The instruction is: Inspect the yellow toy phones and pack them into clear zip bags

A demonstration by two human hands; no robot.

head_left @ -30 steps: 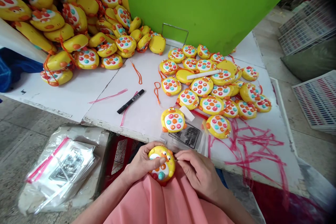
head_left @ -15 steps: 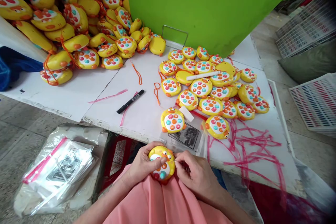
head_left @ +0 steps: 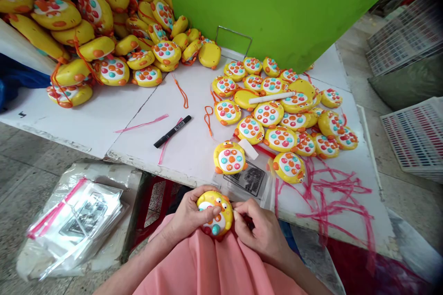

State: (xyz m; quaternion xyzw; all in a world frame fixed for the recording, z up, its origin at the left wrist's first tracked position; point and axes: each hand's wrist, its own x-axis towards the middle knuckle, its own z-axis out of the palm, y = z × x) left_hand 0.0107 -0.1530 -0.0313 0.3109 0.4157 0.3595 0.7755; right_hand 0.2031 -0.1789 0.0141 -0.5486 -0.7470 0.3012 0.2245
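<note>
A yellow duck-shaped toy with coloured buttons on a white panel rests over my lap, its eyes and beak facing up. My left hand is wrapped around its left side, with the thumb across the buttons. At the toy's right edge, my right hand is closed in a pinch; whatever is between its fingertips is too small to make out. Just beyond, on the table edge, another duck toy lies beside a white block and a clear bag with a dark printed picture.
Many duck toys crowd the table's right side, with a white stick on top. A bigger pile fills the back left. A black marker, orange cord loops and pink strips lie about. Printed bags sit at lower left.
My right hand's fingertips have drawn very slightly away from the toy's edge, still pinched. My left hand keeps the same hold. The view has shifted a little.
</note>
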